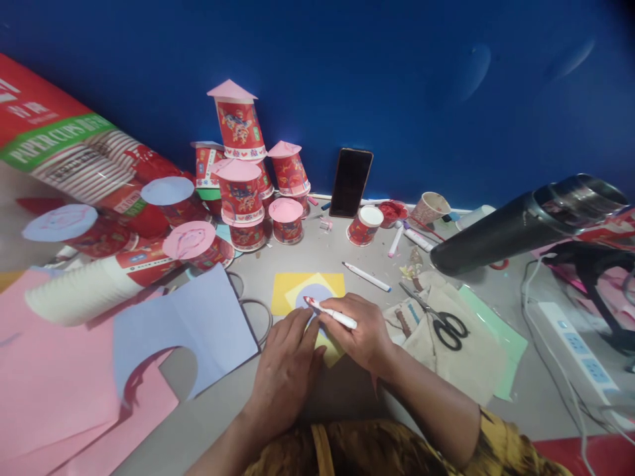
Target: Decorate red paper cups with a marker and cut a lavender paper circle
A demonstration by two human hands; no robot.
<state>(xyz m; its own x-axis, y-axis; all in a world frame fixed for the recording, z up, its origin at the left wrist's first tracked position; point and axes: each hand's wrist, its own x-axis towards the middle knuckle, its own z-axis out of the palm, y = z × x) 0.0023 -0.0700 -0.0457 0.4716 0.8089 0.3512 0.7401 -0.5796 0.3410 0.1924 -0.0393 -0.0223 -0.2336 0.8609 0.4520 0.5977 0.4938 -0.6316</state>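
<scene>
My right hand (364, 330) grips a white marker pen (343, 318) with a red tip, pointing left over a pale purple paper circle (317, 290). The circle lies on a pale yellow paper square (333, 354), which overlaps a deeper yellow sheet (279, 296). My left hand (288, 370) rests palm down on the near left part of these papers, fingers stretched out. Both hands cover much of the circle and square, so any marks under them are hidden. Beyond my right hand lies another white marker (366, 276) with a dark tip.
Red paper cups with pink paper tops (241, 198) stand stacked at the back, near a phone (350, 183). Cut purple paper (213, 330) and pink sheets (54, 383) cover the left. Scissors (449, 328), a black flask (496, 228) and a power strip (578, 350) are right.
</scene>
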